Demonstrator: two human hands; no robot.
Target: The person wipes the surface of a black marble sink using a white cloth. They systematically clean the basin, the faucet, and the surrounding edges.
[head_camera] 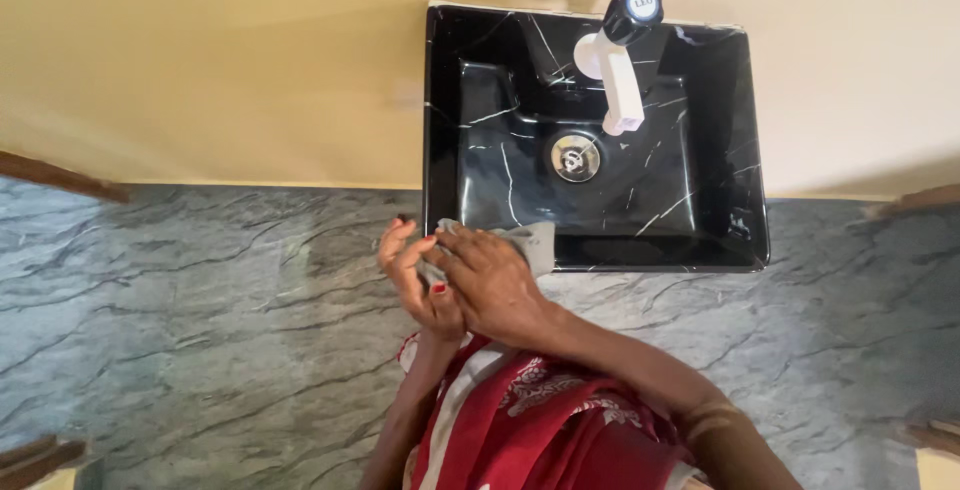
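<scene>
Both hands, left (pixel 415 280) and right (pixel 490 280), bunched round grey cloth (pixel 530 243) at sink's (pixel 745 150) seven o'clock rim; loose grip, likely slipping into basin.

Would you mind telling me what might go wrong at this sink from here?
The grey cloth is bunched between the right hand and left hand at the front rim of the black basin; it might slip in. The white tap juts over the bowl, so a forward wipe may knock it.
</scene>
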